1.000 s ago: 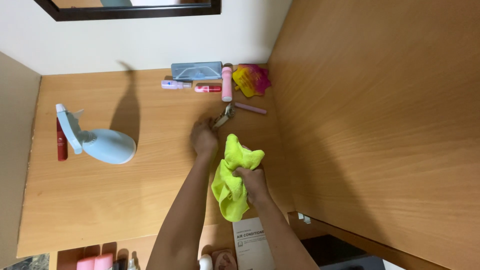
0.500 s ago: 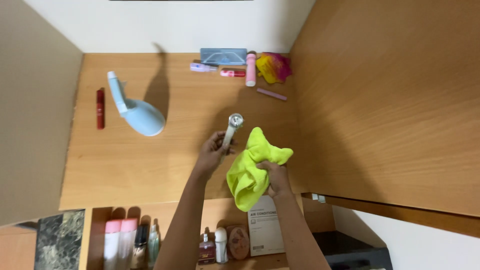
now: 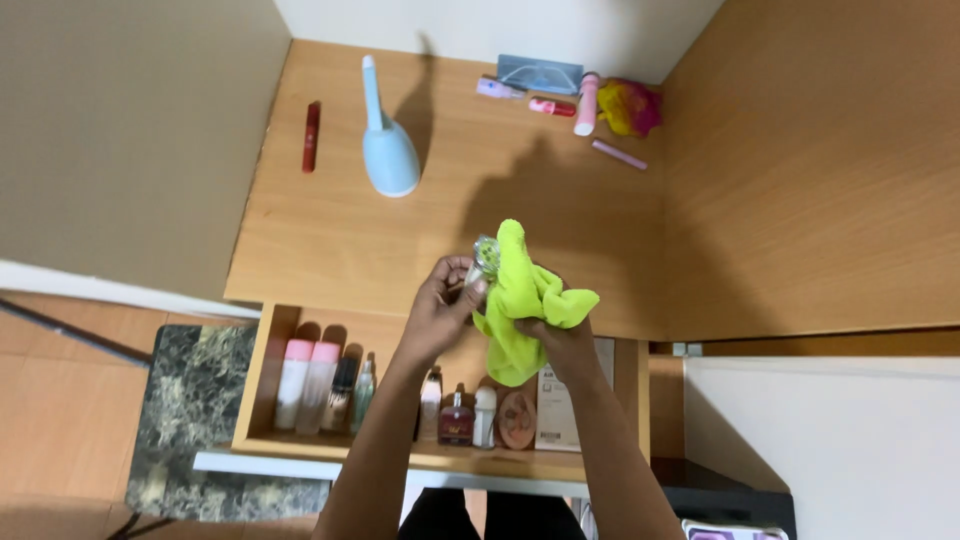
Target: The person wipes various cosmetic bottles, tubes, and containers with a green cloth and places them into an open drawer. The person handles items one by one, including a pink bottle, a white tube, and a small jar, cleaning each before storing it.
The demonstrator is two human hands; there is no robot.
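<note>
A wooden desk [image 3: 330, 240] fills a corner between a white wall and a wood side panel, with a shelf [image 3: 400, 450] of small bottles below its front edge. Above that edge, the left hand [image 3: 440, 305] pinches a small clear tube [image 3: 484, 262] by its lower end, leaving the shiny top free for wiping. The right hand [image 3: 555, 335] is clenched around a bunched yellow-green cloth [image 3: 520, 295], whose upper fold presses against the tube. Well apart, a pale blue bottle [image 3: 388, 150] lies on its side near a red stick [image 3: 312, 136], and more cosmetics [image 3: 560, 95] sit pushed against the back wall.
</note>
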